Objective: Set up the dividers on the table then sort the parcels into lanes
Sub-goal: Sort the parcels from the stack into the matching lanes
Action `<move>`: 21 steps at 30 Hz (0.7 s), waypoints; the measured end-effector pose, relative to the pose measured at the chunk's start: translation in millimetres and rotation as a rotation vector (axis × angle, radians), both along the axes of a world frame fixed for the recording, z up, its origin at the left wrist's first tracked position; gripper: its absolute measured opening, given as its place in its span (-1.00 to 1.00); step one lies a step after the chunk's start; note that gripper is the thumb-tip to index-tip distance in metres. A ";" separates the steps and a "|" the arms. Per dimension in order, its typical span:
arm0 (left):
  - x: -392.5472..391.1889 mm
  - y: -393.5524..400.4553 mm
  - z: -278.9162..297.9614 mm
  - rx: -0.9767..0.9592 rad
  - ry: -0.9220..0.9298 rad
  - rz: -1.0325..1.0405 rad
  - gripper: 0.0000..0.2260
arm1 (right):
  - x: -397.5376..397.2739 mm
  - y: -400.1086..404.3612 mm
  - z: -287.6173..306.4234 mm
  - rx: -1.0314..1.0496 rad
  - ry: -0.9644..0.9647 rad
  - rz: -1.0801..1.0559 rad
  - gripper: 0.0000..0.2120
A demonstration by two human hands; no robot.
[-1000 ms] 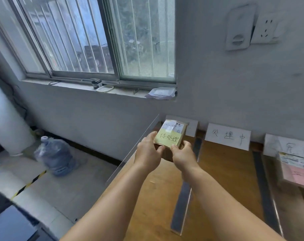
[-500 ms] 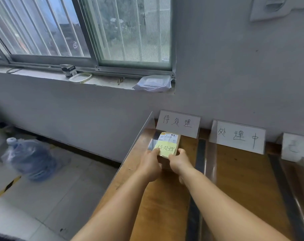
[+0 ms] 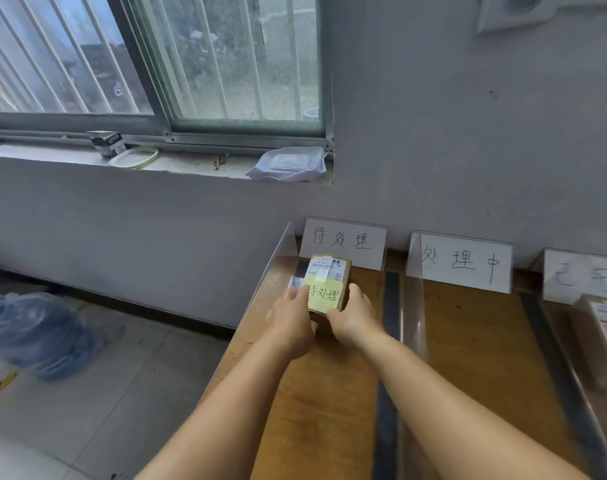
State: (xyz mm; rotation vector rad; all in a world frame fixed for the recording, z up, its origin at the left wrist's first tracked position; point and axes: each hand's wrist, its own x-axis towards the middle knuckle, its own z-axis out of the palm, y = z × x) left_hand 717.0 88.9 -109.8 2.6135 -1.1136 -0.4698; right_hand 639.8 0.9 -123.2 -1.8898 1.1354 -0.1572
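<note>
At 12 o'clock on the wooden tabletop [image 3: 316, 403], just before the left lane sign [image 3: 343, 242], both hands, left hand [image 3: 290, 322] and right hand [image 3: 352, 318], keep a narrow grip on the parcel [image 3: 326, 285], now lower than before, under the window [image 3: 156, 64].
</note>
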 end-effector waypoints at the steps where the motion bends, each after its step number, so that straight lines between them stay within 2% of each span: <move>1: -4.2 2.8 5.8 -0.007 -0.038 -0.015 -0.44 | -7.6 4.0 7.1 -0.083 0.014 0.039 -0.44; 5: -31.7 17.7 31.0 0.014 -0.206 -0.112 -0.41 | -48.8 22.5 38.2 -0.389 0.106 0.170 -0.36; 8: -61.7 33.4 46.4 0.006 -0.260 -0.162 -0.43 | -87.8 38.9 58.3 -0.511 0.189 0.228 -0.36; 14: -143.2 81.5 75.0 -0.043 -0.290 -0.263 -0.47 | -187.3 84.8 85.0 -0.561 0.254 0.193 -0.39; 21: -259.0 132.5 96.8 -0.126 -0.264 -0.391 -0.47 | -320.6 142.0 97.0 -0.588 0.269 0.052 -0.40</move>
